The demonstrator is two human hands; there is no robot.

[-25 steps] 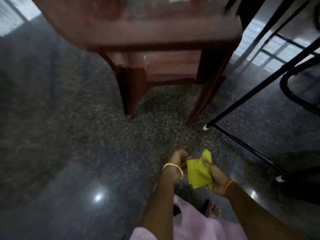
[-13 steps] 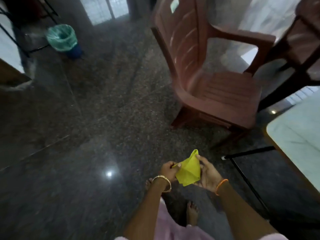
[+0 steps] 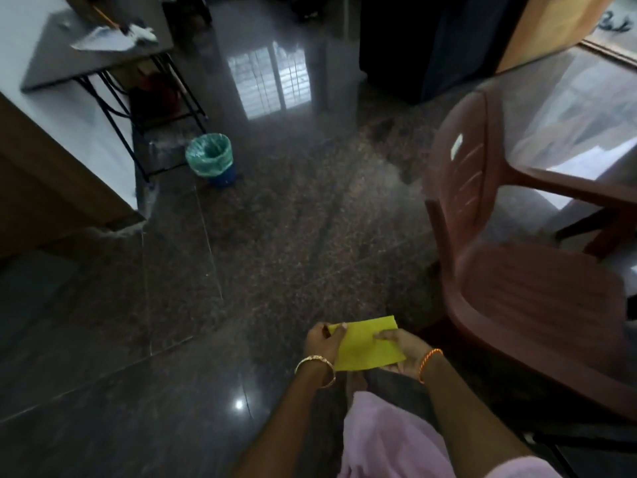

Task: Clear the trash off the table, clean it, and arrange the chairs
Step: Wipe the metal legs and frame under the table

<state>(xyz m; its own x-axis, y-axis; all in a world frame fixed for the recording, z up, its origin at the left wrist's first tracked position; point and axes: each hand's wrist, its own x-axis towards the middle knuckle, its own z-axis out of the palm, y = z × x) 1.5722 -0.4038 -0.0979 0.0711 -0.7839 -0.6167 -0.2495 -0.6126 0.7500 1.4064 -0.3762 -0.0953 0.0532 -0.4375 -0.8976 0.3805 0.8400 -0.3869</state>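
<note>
Head view: left hand (image 3: 324,341) and right hand (image 3: 405,353) each pinched one end of a flat yellow cloth (image 3: 367,343) above the granite floor (image 3: 275,253), beside a brown plastic chair (image 3: 517,270).

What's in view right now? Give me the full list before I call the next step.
cloth: one, yellow, folded flat, held between both hands, low centre
bin: one, blue with a green liner, on the floor at upper left, beside the desk frame
chair: one, reddish-brown plastic, at right, seat bare
desk: one, grey top on a black frame, upper left, with blurred papers on it
floor: dark speckled stone, glossy, reflecting a window
bangle: one, gold, on the left wrist
thread band: one, orange, on the right wrist
left hand: fingers pinching the cloth's left edge
right hand: under the cloth, thumb on top
</note>
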